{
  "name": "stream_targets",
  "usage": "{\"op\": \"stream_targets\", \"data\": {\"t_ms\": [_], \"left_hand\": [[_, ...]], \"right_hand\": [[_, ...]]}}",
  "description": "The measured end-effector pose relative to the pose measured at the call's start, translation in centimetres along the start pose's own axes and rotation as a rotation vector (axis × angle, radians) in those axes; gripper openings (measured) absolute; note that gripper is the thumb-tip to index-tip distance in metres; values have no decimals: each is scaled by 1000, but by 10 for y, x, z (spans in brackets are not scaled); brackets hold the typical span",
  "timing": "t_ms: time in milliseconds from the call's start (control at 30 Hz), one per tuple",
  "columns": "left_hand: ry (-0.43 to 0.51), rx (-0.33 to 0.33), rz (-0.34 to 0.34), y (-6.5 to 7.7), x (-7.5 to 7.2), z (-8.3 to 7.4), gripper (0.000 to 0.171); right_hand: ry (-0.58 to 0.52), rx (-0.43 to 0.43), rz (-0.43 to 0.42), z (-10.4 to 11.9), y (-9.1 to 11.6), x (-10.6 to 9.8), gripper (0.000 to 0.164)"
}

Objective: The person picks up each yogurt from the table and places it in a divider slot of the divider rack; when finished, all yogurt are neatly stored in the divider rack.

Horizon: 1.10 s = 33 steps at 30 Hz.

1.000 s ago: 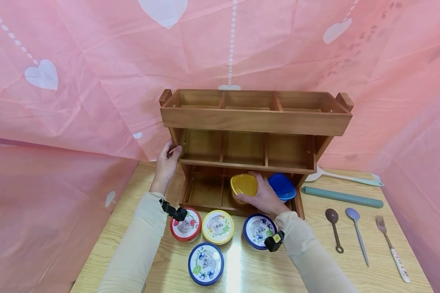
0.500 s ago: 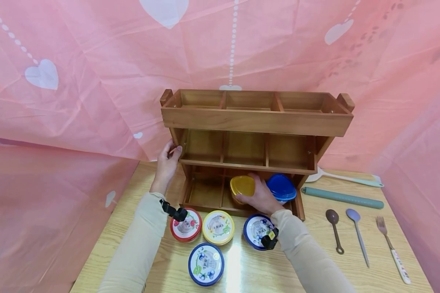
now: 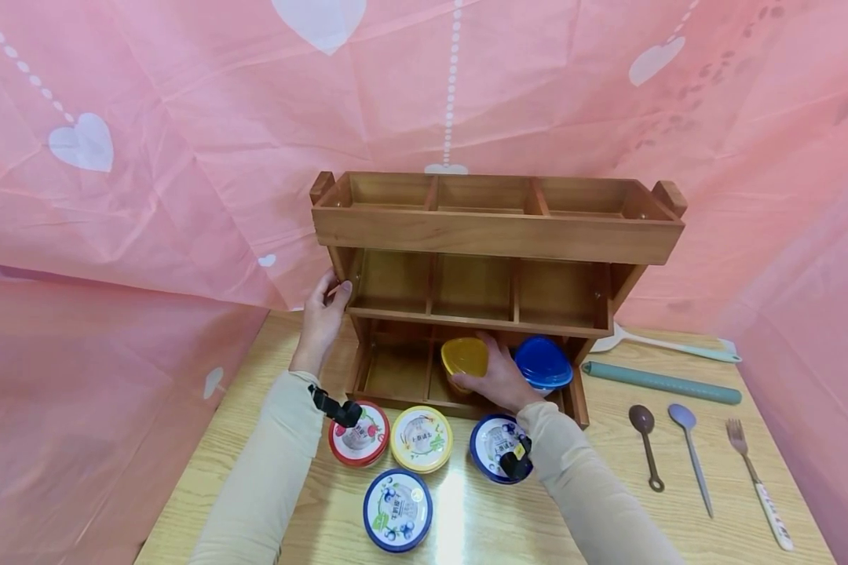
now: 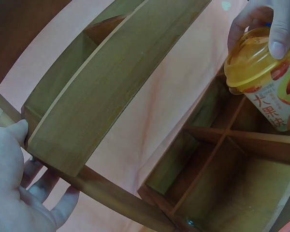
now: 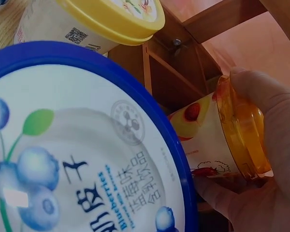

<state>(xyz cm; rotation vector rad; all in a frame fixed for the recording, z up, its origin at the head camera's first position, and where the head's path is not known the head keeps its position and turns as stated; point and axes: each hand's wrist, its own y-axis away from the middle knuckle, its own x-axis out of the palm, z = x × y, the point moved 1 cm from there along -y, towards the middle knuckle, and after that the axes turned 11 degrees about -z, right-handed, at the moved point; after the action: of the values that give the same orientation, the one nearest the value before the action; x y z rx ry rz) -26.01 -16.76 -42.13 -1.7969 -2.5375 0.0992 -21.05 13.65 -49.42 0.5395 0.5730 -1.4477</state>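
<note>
A three-tier wooden rack (image 3: 498, 238) stands at the back of the table. My left hand (image 3: 323, 318) grips its left side by the middle tier, thumb at the tray edge and fingers around the side piece. At the bottom tier, my right hand (image 3: 500, 378) holds a fruit cup with a clear yellow lid (image 3: 464, 357) between thumb and fingers. Fruit pictures show on the cup's side (image 4: 275, 92), and it tilts in the left wrist view. To its right, a blue-lidded cup (image 3: 542, 362) sits in the right bottom compartment.
In front of the rack stand round tubs with red (image 3: 359, 434), yellow (image 3: 421, 439) and blue (image 3: 397, 510) lids, plus another blue-lidded tub (image 3: 496, 447) under my right wrist. Right of the rack lie a spatula (image 3: 667, 342), a green stick (image 3: 660, 382), two spoons (image 3: 642, 420) and a fork (image 3: 749, 463).
My right hand has shifted slightly left with the yellow-lidded fruit cup, away from the blue-lidded cup. My left hand keeps its grip on the rack.
</note>
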Motion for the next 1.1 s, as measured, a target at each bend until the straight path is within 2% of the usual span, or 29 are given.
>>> {"op": "stream_targets", "data": {"t_ms": [300, 800, 1100], "left_hand": [[17, 2, 2, 0, 1, 0, 48], [-11, -5, 7, 1, -1, 0, 50], [-23, 3, 16, 1, -2, -2, 51]], "right_hand": [[5, 23, 35, 2, -2, 3, 103], [24, 75, 54, 7, 0, 1, 109], [32, -22, 19, 17, 9, -14, 107]]}}
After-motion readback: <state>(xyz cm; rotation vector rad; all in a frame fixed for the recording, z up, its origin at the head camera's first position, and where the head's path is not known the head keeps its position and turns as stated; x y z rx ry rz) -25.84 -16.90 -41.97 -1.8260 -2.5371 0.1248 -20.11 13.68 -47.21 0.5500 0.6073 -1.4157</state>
